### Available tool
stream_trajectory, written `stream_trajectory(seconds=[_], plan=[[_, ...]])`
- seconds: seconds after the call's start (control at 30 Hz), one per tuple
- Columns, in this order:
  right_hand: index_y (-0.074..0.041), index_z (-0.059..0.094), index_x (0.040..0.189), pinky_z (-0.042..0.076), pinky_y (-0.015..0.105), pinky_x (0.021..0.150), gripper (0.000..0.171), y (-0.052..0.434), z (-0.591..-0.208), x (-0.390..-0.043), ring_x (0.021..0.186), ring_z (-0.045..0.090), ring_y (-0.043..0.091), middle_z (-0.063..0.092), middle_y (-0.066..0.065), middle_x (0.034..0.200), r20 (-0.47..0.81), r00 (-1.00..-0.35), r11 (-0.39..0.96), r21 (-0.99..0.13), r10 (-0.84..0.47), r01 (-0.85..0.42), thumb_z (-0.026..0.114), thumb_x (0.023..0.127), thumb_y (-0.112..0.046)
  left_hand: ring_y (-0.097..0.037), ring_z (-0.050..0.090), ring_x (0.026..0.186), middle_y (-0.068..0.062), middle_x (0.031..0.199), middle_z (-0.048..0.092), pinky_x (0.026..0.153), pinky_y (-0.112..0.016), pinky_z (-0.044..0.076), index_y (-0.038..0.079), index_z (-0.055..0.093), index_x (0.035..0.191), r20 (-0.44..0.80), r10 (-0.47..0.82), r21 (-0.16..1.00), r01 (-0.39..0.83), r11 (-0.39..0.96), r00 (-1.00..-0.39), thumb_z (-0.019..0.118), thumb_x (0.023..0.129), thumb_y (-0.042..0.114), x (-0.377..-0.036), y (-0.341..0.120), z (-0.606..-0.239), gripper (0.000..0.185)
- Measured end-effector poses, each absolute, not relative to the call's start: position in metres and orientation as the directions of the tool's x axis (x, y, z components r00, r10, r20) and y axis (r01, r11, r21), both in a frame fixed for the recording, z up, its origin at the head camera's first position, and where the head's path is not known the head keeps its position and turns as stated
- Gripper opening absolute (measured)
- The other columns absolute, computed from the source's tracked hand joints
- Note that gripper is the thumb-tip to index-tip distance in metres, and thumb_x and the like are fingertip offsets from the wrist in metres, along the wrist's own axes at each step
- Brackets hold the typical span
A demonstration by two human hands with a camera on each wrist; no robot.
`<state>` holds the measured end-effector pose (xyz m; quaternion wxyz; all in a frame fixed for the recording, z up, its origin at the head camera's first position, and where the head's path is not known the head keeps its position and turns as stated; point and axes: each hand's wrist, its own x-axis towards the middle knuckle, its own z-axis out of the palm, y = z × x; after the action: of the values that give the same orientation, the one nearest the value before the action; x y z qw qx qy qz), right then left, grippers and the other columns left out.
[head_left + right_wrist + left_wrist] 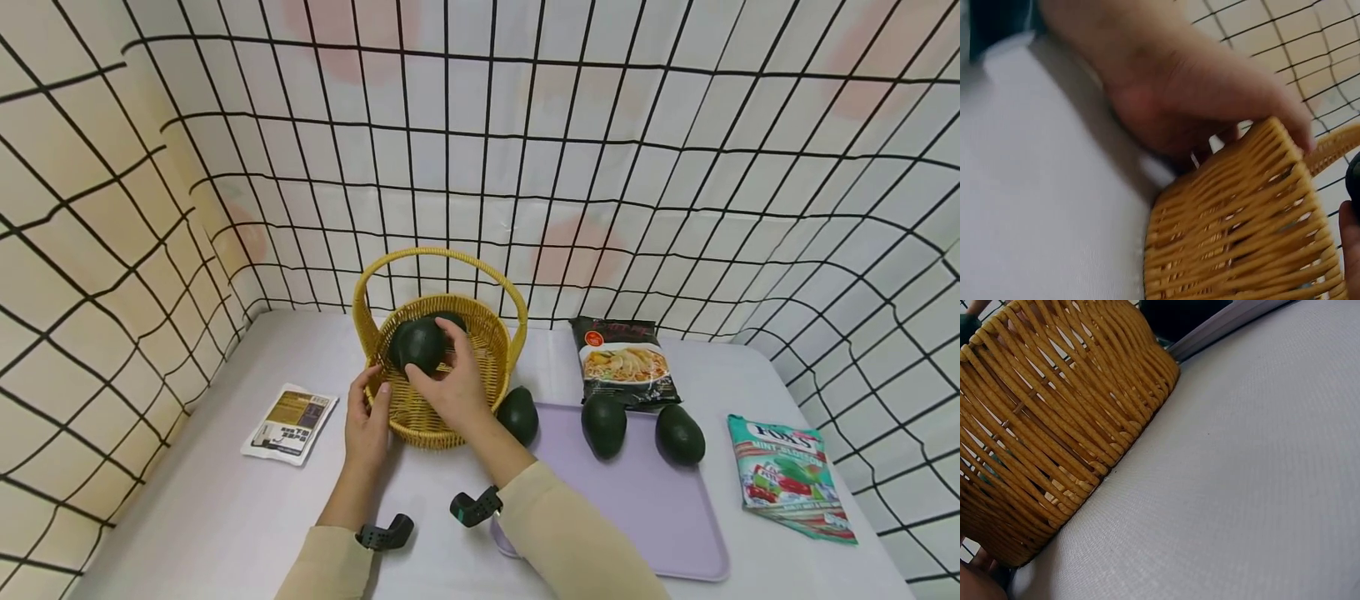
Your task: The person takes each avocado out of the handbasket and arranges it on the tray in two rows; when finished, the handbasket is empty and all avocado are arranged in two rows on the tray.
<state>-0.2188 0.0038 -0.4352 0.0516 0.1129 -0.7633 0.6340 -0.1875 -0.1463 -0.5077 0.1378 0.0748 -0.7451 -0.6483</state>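
Seemingly mid-placing, the right grip point(456, 390) pinches an avocado point(422, 346) over the basket point(435, 437) the left grip point(367, 429) holds, which probably calls for gentle release next.

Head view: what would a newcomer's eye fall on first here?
Likely the yellow basket near the middle, where the right hand holds an avocado over or in it and the left hand grips its near left side. Next comes the lilac tray to its right, with three dark avocados along its far side. The teal bag at far right also stands out.
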Motion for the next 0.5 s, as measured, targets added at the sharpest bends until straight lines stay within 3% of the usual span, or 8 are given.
stream_trajectory(seconds=[0.2,0.5], plan=[[-0.028,0.044,0.149,0.06,0.035,0.081,0.07,0.007,-0.431,-0.211,0.112,0.064,0.026,0.049,0.01,0.142,0.214,-0.971,0.064,-0.973,-0.106,-0.221,0.079,0.089,-0.025,-0.031,0.021,0.158,-0.006,0.166,0.032,0.125,-0.059,0.019,0.021,0.044,0.148,0.102,-0.287,0.987,0.06,0.151,-0.952,0.049,0.107,0.034,-0.188,-0.147,-0.509,0.044],[-0.021,0.043,0.15,0.061,0.037,0.085,0.069,0.023,-0.414,-0.188,0.112,0.064,0.03,0.047,0.017,0.14,0.217,-0.967,-0.004,-0.976,-0.135,-0.218,0.075,0.09,-0.016,-0.029,0.02,0.158,-0.004,0.167,0.031,0.126,-0.057,0.018,0.023,0.043,0.15,0.085,-0.28,0.992,0.055,0.114,-0.956,0.05,0.107,0.031,-0.187,-0.148,-0.508,0.044]])
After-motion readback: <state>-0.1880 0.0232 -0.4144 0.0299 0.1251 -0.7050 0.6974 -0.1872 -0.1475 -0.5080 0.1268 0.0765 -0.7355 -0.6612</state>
